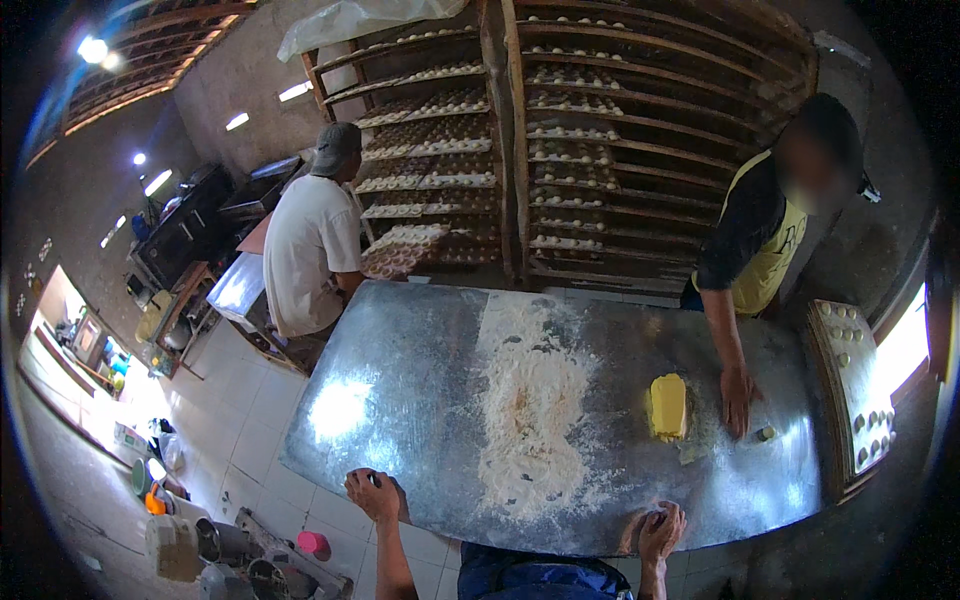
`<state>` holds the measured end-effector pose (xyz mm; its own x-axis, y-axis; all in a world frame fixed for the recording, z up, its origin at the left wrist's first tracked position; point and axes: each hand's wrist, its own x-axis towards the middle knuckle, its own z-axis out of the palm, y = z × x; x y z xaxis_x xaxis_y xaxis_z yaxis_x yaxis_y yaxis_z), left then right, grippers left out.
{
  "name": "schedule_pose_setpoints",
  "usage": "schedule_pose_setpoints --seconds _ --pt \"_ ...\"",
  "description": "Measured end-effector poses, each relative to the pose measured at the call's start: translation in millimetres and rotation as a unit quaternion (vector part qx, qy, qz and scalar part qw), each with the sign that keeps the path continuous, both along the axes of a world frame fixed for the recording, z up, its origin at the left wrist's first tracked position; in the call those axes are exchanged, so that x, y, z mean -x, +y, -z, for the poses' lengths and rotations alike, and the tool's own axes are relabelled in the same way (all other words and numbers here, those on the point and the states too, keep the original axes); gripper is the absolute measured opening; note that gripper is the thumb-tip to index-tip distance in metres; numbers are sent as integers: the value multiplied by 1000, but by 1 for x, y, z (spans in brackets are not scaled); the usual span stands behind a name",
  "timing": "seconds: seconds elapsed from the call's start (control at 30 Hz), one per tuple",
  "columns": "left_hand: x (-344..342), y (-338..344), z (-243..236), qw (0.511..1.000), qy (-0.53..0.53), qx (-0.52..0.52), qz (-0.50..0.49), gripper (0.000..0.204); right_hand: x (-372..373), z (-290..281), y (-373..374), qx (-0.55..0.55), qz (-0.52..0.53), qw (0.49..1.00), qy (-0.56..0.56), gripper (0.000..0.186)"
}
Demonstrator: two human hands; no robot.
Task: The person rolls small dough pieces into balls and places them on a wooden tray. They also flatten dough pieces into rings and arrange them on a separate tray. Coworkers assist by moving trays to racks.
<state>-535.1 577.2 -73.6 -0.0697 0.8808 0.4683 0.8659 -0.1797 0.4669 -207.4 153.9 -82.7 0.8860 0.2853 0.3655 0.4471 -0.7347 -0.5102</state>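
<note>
A metal-topped table (pixel 420 350) spreads before me, with a broad band of white flour (pixel 535 420) across its middle. At the near left edge rests my left hand (pixel 372 494), its fingers curled in; whether anything lies inside them is hidden. My right hand (pixel 660 532) is at the near edge, right of the flour, also with bent fingers and contents I cannot make out. Farther along on the right sits a yellow block of butter or margarine (pixel 667 407). Beside it, a co-worker's hand (pixel 737 395) reaches down to the tabletop, near a small dough piece (pixel 766 433).
A co-worker in yellow and black (pixel 765 235) stands at the far right; another in a white shirt (pixel 312 240) stands far left. Behind them rises a wooden rack (pixel 515 150) of trays with small dough pieces. A dough tray (pixel 845 365) borders the right end. Buckets (pixel 215 540) stand lower left.
</note>
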Motion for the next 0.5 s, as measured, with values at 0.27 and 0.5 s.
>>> schedule_pose_setpoints --seconds 0.27,0.5 --pt "9 8 15 998 -55 -17 4 16 3 -10 4 12 6 1000 3 19" --pt "6 3 10 996 -84 -37 21 14 3 -12 6 28 7 998 54 20"
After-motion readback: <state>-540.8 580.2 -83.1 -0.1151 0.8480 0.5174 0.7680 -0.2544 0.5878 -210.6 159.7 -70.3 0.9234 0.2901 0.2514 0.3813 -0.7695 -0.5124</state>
